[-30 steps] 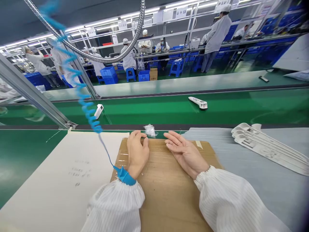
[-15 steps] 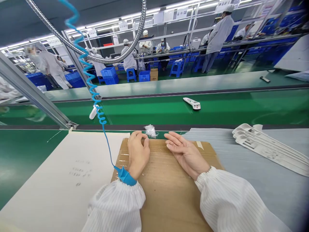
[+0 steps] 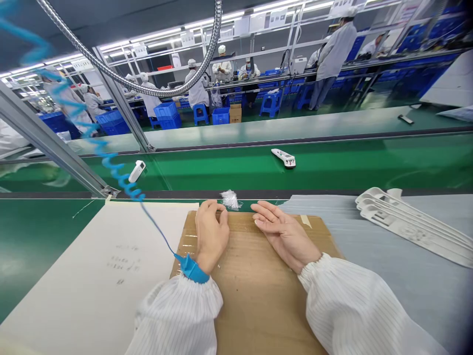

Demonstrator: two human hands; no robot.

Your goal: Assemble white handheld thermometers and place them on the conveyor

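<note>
My left hand (image 3: pixel 212 236) rests on a brown cardboard sheet (image 3: pixel 258 296), its fingers loosely curved and the thumb apart, holding nothing. A blue wrist strap (image 3: pixel 194 270) circles that wrist, with a coiled blue cord (image 3: pixel 114 170) running up from it. My right hand (image 3: pixel 286 234) lies on the same cardboard, palm turned inward and fingers stretched out, with nothing in it. Just beyond the fingertips, between both hands, sits a small clump of clear plastic (image 3: pixel 230 199).
Two white handheld devices (image 3: pixel 284 158) (image 3: pixel 137 171) lie on the green belt (image 3: pixel 214 172). White plastic strips (image 3: pixel 410 224) are stacked at right on grey sheeting; white paper (image 3: pixel 92 266) lies at left. A metal post (image 3: pixel 55 143) rises at left. People in white work across the aisle.
Both handheld devices have shifted left along the belt. The coiled blue cord has swung left. My hands have stayed in place.
</note>
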